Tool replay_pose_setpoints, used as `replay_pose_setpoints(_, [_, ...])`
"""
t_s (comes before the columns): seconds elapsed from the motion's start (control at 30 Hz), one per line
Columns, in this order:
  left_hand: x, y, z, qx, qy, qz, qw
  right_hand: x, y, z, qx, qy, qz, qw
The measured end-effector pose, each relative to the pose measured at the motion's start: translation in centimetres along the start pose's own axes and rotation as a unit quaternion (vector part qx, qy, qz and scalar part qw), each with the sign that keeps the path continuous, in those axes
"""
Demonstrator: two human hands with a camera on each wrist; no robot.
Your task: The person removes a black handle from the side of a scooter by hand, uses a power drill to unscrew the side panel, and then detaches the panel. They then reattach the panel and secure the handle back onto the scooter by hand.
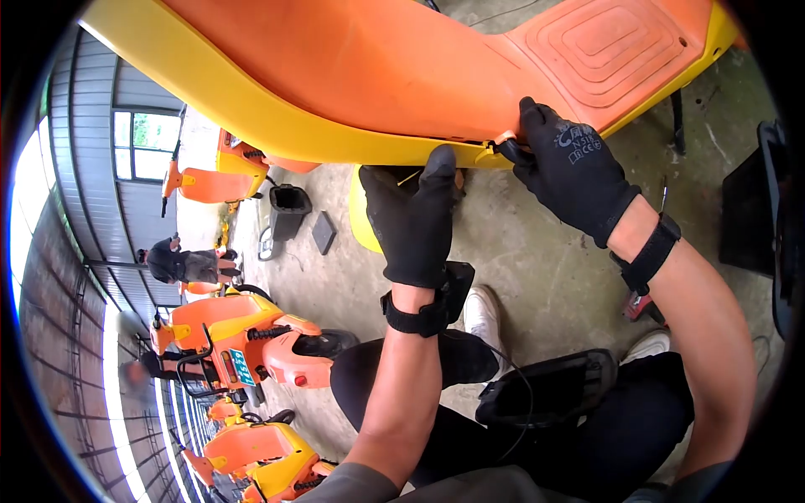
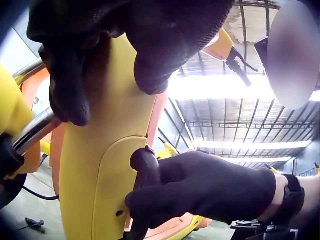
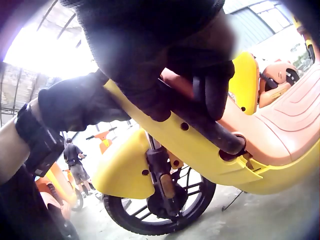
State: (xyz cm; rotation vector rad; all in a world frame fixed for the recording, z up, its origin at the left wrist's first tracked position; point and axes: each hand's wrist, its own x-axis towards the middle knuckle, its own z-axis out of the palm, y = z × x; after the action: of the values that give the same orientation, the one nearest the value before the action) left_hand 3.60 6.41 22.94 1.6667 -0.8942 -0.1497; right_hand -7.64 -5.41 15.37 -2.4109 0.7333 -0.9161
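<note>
A scooter's orange body (image 1: pixel 377 67) with a yellow side panel (image 1: pixel 319 134) fills the upper head view. My left hand (image 1: pixel 411 220), in a black glove, grips the edge of this panel; the left wrist view has thumb and fingers on opposite sides of it. Further right along the edge, my gloved right hand (image 1: pixel 577 174) holds a thick curved black tube (image 3: pixel 217 134). One end of the tube sits at a round hole in the yellow panel, seen in the right wrist view. Below the panel there, a yellow fender (image 3: pixel 125 167) covers part of the front wheel (image 3: pixel 120 217).
A black plastic basket (image 1: pixel 553 386) lies on the floor by my legs. Another black container (image 1: pixel 750 210) stands at the right, with a red tool (image 1: pixel 641 307) near my right foot. Several orange-yellow scooters (image 1: pixel 226 331) and a person (image 1: pixel 172 261) are at the left.
</note>
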Motion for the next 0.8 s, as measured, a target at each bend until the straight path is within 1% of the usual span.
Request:
replay_pose_setpoints(0.07, [-0.1, 0.5, -0.3, -0.017, -0.007, -0.032, 0.999, 0.1, 0.3, -0.4, 0.016, -0.004, -0.011, 1.0])
replay_pose_setpoints(0.13, [0.1, 0.0, -0.7, -0.003, -0.004, -0.018, 1.0, 0.0, 0.8, -0.5, 0.035, -0.009, -0.022, 0.999])
replay_pose_setpoints(0.2, [0.2, -0.3, -0.8, 0.01, -0.004, -0.004, 1.0, 0.0, 1.2, -0.5, 0.067, 0.002, -0.059, 0.996])
replay_pose_setpoints(0.3, [0.1, 0.0, -0.6, 0.019, -0.003, -0.003, 1.0, 0.0, 1.1, -0.7, 0.065, -0.001, -0.055, 0.996])
replay_pose_setpoints(0.43, [-0.1, 1.1, 0.4, 0.007, 0.014, -0.043, 0.999, 0.1, 0.8, -0.6, 0.043, -0.005, -0.055, 0.998])
replay_pose_setpoints(0.53, [-0.4, 0.9, 0.7, 0.003, 0.035, -0.068, 0.997, 0.1, 0.7, -0.7, 0.039, -0.033, -0.034, 0.998])
replay_pose_setpoints(0.6, [-0.1, -0.3, 0.5, 0.007, 0.052, -0.078, 0.996, 0.2, 0.5, -0.9, 0.033, -0.008, -0.055, 0.998])
replay_pose_setpoints(0.63, [0.1, -1.6, 0.3, 0.039, 0.06, -0.019, 0.997, 0.3, 0.2, -1.2, 0.041, -0.021, -0.035, 0.998])
replay_pose_setpoints(0.67, [0.4, -2.2, 0.3, 0.069, 0.066, 0.04, 0.995, 0.3, 0.3, -1.3, 0.037, -0.03, -0.04, 0.998])
replay_pose_setpoints(0.7, [0.4, -2.5, 0.3, 0.046, 0.061, 0.066, 0.995, 0.3, 0.6, -1.3, 0.052, -0.011, -0.058, 0.997])
replay_pose_setpoints(0.73, [0.4, -2.4, 0.3, 0.004, 0.054, 0.078, 0.995, 0.3, 0.6, -1.3, 0.067, 0.008, -0.073, 0.995])
replay_pose_setpoints(0.77, [0.4, -1.7, -0.1, 0.041, 0.034, 0.054, 0.997, 0.6, 0.5, -1.7, 0.054, -0.042, -0.031, 0.997])
replay_pose_setpoints(0.8, [0.6, -1.2, -0.6, 0.075, 0.013, 0.031, 0.997, 0.7, 0.7, -2.2, 0.044, -0.049, -0.035, 0.997])
